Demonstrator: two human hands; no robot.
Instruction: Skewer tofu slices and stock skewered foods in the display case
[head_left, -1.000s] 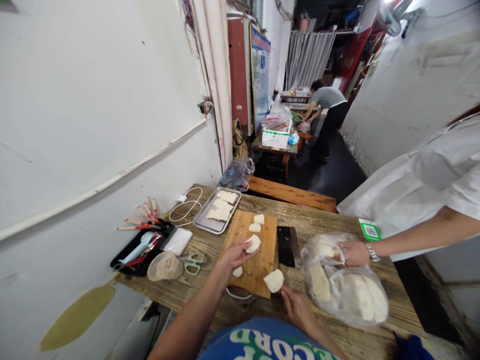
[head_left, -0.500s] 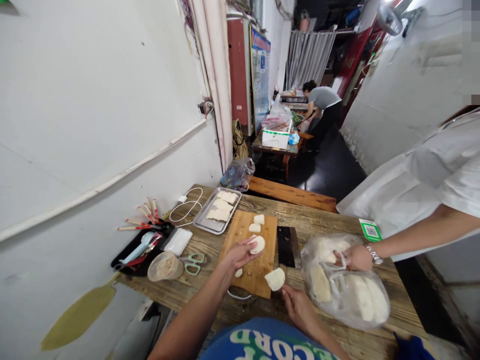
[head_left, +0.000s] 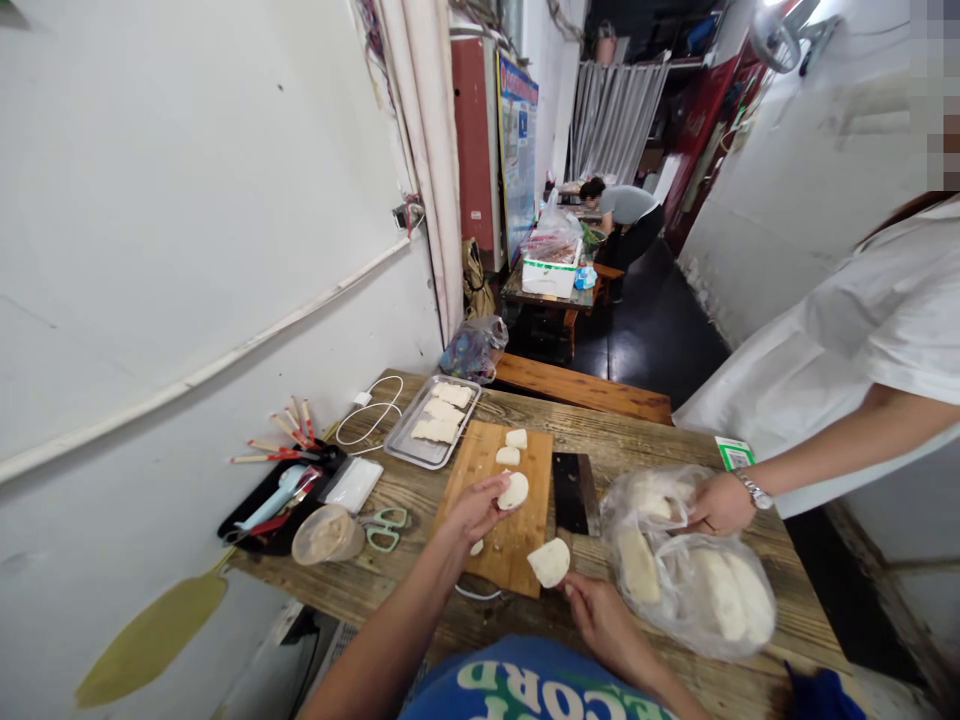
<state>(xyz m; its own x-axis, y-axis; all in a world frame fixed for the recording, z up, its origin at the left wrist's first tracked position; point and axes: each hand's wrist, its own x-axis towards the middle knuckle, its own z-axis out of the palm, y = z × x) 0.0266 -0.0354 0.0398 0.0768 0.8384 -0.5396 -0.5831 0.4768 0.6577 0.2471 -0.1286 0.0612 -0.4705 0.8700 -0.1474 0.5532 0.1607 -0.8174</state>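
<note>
1. Fingers first: the left hand (head_left: 480, 510) had its thumb and fingers around one round slice (head_left: 514, 491), white and soft-looking, held up over the middle of the board. The fingers were grasping, not clenched.
2. The right hand (head_left: 600, 610) was closed at the lower right edge of a second piece, the half-round slice (head_left: 550, 564), just off the board's near right corner. Couldn't tell if the fingertips had the slice itself or something thin stuck in it.
3. So the step seemed to be handling slices, one per hand. My guess: the next move called for a light pinch and keeping both slices level, since they looked easy to tear.
4. Under the left hand, the cutting board (head_left: 480, 460) had two white chunks (head_left: 508, 456) at the far end, plus one small scrap (head_left: 476, 548) beside the left wrist.
5. Beyond that, one tray (head_left: 405, 440) with three flat pieces (head_left: 443, 408) in it.
6. Off to the left: one pair of scissors (head_left: 385, 527) and one plastic tub (head_left: 327, 535).
7. On the right, a co-worker's hand (head_left: 724, 505) was on the plastic bagging (head_left: 720, 590). One bag or two? Couldn't tell, and the pale lumps inside weren't countable either.
</note>
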